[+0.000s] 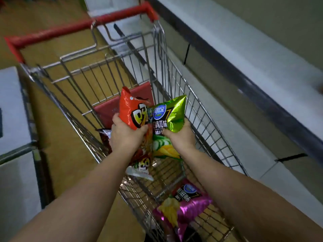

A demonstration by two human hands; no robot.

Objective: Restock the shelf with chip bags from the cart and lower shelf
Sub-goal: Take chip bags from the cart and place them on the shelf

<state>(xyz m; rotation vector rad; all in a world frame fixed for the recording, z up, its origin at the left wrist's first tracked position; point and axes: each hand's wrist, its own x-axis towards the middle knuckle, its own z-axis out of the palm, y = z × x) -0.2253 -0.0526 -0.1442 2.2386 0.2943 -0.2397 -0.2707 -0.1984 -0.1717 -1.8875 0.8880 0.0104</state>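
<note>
Left hand [125, 135] grips red chip bag [132, 112], fingers curled round its near edge; right hand [181, 135] grips green cucumber-flavour chip bag [172, 117] the same way; both bags held side by side, touching, above wire shopping cart [201, 109]; pink chip bag [187, 203] lies in cart's near end; dark red bag [104, 135] left of left hand, inside cart; red cart handle [73, 28] far.

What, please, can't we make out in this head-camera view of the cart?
- Dark bag: mostly hidden behind the left hand.
- Red chip bag: lower print covered by that hand and the green chip bag.
- Pink chip bag: partly behind the right forearm.
- Shelf: motion-blurred.
</note>
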